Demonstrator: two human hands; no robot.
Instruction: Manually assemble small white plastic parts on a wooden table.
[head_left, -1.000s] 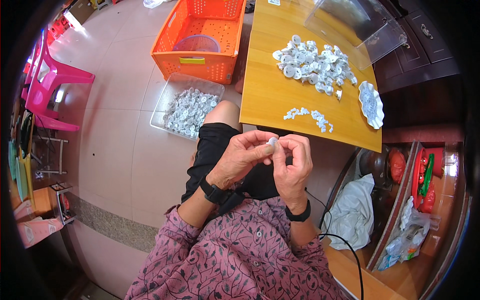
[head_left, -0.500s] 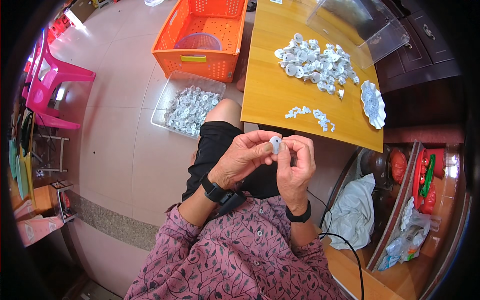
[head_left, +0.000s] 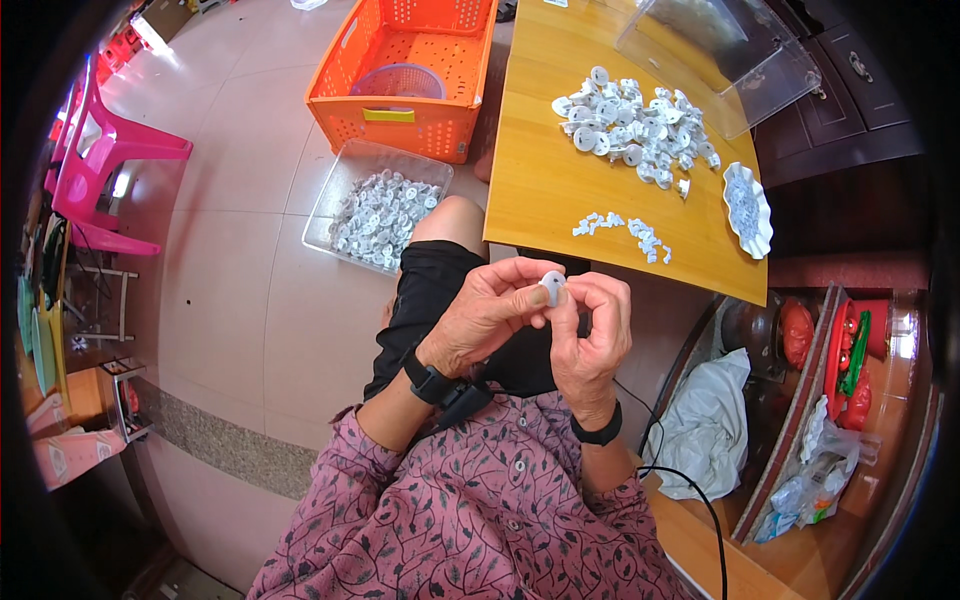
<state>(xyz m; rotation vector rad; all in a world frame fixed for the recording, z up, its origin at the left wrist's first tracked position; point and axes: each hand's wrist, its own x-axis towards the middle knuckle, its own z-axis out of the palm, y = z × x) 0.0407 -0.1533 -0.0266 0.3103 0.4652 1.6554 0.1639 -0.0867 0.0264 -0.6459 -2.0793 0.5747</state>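
Observation:
A small round white plastic part (head_left: 552, 286) with a dark hole is pinched between my two hands, above my lap and just off the table's near edge. My left hand (head_left: 492, 305) grips it from the left with thumb and forefinger. From the right, my right hand (head_left: 590, 325) presses thumb and fingers against it; whether a smaller piece sits between those fingertips is hidden. On the yellow wooden table (head_left: 540, 190) lies a heap of similar white parts (head_left: 640, 125). Nearer me are several tiny white pieces (head_left: 640, 235) in a loose curved row.
Left of my knee, a clear plastic bin (head_left: 318, 215) on the floor holds many round white parts. An orange crate (head_left: 395, 130) stands behind it. A scalloped white dish (head_left: 762, 240) with small clear pieces and a transparent box (head_left: 745, 90) are on the table's right side.
The round white part has tilted slightly between my fingers, and my right thumb has shifted a little lower on it. Both hands stay in nearly the same place.

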